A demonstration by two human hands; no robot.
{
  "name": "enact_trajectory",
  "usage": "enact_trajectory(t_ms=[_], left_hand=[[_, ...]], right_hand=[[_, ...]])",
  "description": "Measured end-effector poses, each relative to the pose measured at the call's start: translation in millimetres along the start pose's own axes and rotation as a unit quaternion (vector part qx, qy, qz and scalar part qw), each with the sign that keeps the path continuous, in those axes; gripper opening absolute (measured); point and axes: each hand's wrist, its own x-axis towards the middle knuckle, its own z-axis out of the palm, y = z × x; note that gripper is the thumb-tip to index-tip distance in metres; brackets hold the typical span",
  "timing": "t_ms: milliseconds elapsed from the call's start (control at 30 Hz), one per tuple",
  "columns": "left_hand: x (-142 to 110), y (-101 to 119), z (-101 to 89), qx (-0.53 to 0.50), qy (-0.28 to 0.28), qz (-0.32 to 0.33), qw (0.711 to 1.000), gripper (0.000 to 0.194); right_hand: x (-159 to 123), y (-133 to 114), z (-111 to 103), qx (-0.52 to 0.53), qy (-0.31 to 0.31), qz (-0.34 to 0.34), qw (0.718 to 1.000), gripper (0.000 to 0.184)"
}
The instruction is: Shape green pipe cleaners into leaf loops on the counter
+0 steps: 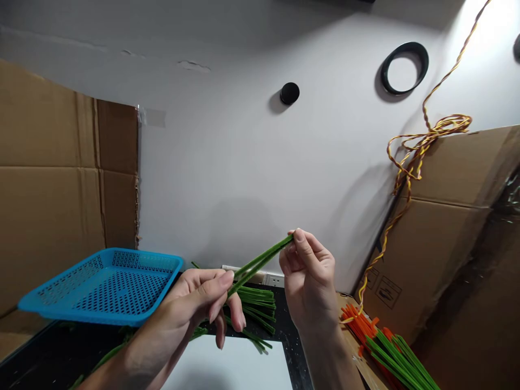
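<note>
Left hand pinches a green fuzzy chenille stem, doubled into two strands, between thumb and fingers; right hand grips the far end at its fingertips. Stem is up in the air over the bench, slanting up to the right; two-ended hold probably keeps the strands straight and together. Loose green fuzzy stem bundle lies near the back edge of the black speckled bench, likely for easy reach. Flat white sheet at the front middle, maybe as a clean work surface. Blue perforated plastic basket at the back left corner, contents none visible. Orange fuzzy stems and more green stems by the right edge, grouped by colour. Pale wall behind; brown cardboard panel left, brown cardboard box right, twisted yellow-red wire hanging beside it
</note>
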Motion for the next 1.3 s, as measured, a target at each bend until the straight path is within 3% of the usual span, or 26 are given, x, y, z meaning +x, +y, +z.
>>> enact_trajectory(t_ms=[200,300,533,667,800,1000,1300], left_hand=[[4,-10,-4.3,-0.036,-0.073,-0.017,0.997,0.048],[6,-14,-5.7,-0.018,-0.079,-0.011,0.997,0.049],[5,-12,-0.7,-0.017,-0.008,-0.017,1.0,0.04],[4,-11,-0.1,-0.057,0.028,-0.032,0.997,0.048],[4,-16,0.4,-0.066,0.03,-0.05,0.996,0.065],[4,-23,7.8,-0.087,-0.039,-0.073,0.993,0.062],[-4,-20,16.3,-0.035,-0.194,-0.098,0.975,0.065]], right_hand=[[2,-6,-3,-0.031,-0.013,-0.049,0.998,0.022],[0,-10,-5,-0.062,-0.025,-0.091,0.994,0.02],[-8,-18,-3,-0.102,-0.037,-0.131,0.985,0.016],[-10,-21,-2,-0.097,-0.05,-0.136,0.985,0.014],[-11,-22,-4,-0.125,-0.063,-0.157,0.978,0.014],[-13,-30,-11,-0.155,-0.123,-0.179,0.964,0.01],[-8,-31,-14,-0.16,-0.135,-0.173,0.962,0.009]])
